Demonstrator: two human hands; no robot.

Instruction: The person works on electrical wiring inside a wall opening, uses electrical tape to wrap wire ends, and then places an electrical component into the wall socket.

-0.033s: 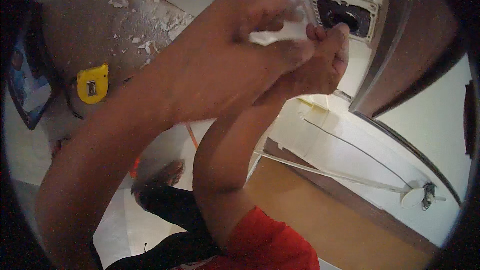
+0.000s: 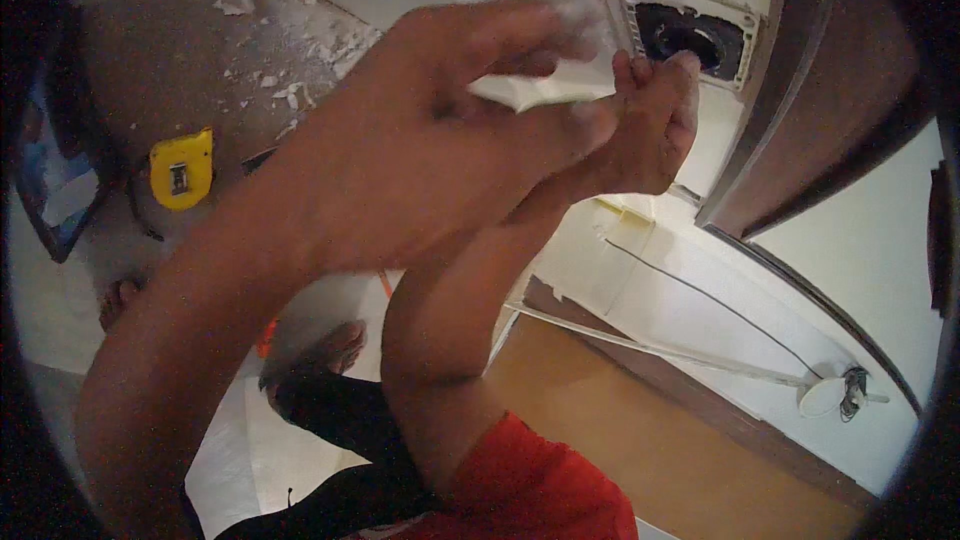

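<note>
My right hand [image 2: 655, 125] is closed, with its fingertips at the lower edge of a dark recessed wall box [image 2: 690, 35]. What it pinches, if anything, is hidden. The box has a pale rectangular frame and a round black opening. My left hand [image 2: 420, 130] reaches across in front of my right forearm. Its thumb and fingers are apart, and pale wall shows through the gap between them. The left thumb tip lies close to the right wrist in the picture; whether they touch I cannot tell.
A yellow tape measure [image 2: 181, 170] lies on a brown surface [image 2: 170, 50] at the left, among white plaster crumbs [image 2: 300, 50]. Dark wooden trim [image 2: 800, 120] borders the box. A thin wire [image 2: 710, 290] runs to a round white fitting [image 2: 822, 398]. Bare feet [image 2: 340, 345] show below.
My left hand has drawn slightly left, away from my right hand, and its thumb and fingers have spread wider. My right hand stays at the box.
</note>
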